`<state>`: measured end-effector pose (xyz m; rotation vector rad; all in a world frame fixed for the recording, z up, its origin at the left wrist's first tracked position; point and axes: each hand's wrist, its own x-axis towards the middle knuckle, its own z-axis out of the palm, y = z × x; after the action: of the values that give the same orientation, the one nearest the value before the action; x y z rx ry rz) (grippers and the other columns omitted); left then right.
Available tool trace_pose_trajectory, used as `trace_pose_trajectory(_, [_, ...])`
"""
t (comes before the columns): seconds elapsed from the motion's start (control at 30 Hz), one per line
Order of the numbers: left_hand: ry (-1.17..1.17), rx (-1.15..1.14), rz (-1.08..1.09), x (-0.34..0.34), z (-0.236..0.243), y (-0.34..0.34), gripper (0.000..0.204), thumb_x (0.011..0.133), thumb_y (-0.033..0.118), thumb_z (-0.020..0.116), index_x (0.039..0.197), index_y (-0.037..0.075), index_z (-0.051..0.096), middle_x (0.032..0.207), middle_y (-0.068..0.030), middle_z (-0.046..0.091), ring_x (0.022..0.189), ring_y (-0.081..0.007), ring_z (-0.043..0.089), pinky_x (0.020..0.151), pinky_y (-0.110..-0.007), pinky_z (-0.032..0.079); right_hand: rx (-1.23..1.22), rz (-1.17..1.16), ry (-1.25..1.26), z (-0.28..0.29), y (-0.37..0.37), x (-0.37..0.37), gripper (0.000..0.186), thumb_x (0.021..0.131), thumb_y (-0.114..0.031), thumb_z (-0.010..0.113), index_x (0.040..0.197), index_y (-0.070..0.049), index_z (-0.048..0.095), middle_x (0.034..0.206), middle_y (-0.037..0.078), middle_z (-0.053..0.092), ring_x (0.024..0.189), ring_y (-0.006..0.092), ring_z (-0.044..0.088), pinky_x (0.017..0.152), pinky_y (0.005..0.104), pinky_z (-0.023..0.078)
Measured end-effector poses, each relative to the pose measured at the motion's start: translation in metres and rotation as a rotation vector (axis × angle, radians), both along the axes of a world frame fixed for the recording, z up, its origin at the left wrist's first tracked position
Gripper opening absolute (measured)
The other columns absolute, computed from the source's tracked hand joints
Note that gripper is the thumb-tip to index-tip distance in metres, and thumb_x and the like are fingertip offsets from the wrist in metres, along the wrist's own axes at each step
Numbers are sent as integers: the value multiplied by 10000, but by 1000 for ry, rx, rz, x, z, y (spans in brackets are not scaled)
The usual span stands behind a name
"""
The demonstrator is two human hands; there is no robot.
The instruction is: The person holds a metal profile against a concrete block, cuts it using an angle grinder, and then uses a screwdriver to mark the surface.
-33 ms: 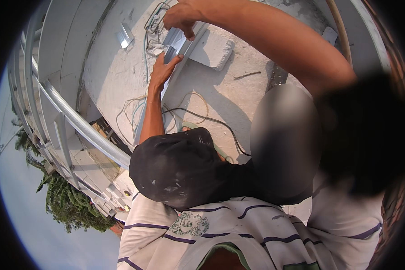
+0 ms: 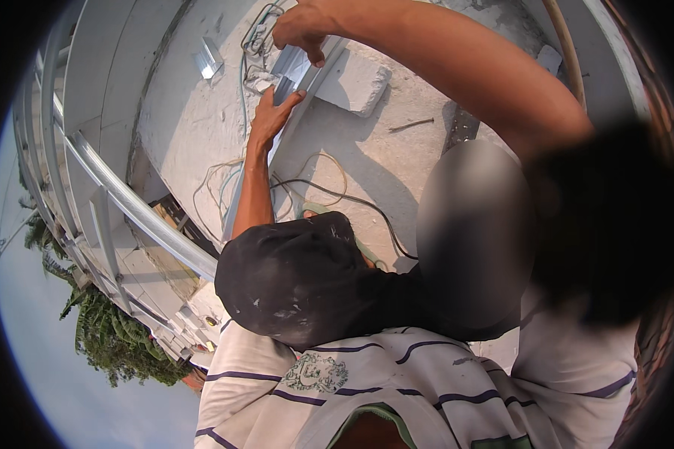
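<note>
The metal channel (image 2: 293, 66) is lying between 11 and 12 o'clock, over the concrete floor (image 2: 191, 123). My left hand (image 2: 270, 117) is spanning it, thumb and fingers apart; my right hand (image 2: 304, 31) is arching over it nearer 12 — whether it's gripping, I can't tell. A broken slab (image 2: 353, 84) is resting just beside it, at its 3. A black cable (image 2: 383, 215) is trailing toward 5. I'm risking a cut — a slipping thin edge would be causing it.
</note>
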<state>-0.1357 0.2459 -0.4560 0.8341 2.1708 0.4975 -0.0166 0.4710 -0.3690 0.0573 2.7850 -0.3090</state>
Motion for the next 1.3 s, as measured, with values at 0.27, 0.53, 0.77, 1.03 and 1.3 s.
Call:
trace_pose_trajectory(0.27, [17,2,-8,1,-1,2,920,844,602,772,1461,-37,533,1387,-247,615,1318,-341,559,1122,-427,401,-9,-14,0,-1,1,6,662,637,-265,988,1232,-136,727,1072,18,764,1128,264,704,1010,626,395])
trace_pose_trajectory(0.53, [-46,-2,2,12,18,8,932,827,599,782,1462,-39,541,1385,-263,620,1294,-366,585,1094,-448,437,-16,-10,-8,-4,4,6,790,624,-281,994,1338,-152,681,1199,35,747,1220,273,672,1050,644,384])
trace_pose_trajectory(0.77, [35,20,-16,1,1,-2,1091,778,697,785,1536,-29,486,1502,-312,532,1376,-421,544,1130,-487,442,-273,-296,297,-3,45,3,1045,731,-574,886,1591,-142,478,1511,144,607,1399,345,575,1171,673,359])
trace_pose_trajectory(1.03, [43,-55,-8,-8,-11,-4,1083,798,690,772,1572,5,449,1554,-315,476,1420,-436,503,1156,-491,423,-436,-767,686,-81,131,24,645,969,-519,660,1446,-86,623,1302,203,722,1273,395,653,1038,590,497])
trace_pose_trajectory(1.3, [75,-59,32,9,8,3,1018,821,623,780,1566,8,459,1557,-293,480,1456,-418,466,1180,-475,393,-651,-724,537,-71,121,37,532,994,-445,632,1348,-51,685,1233,222,740,1200,404,686,1047,533,512])
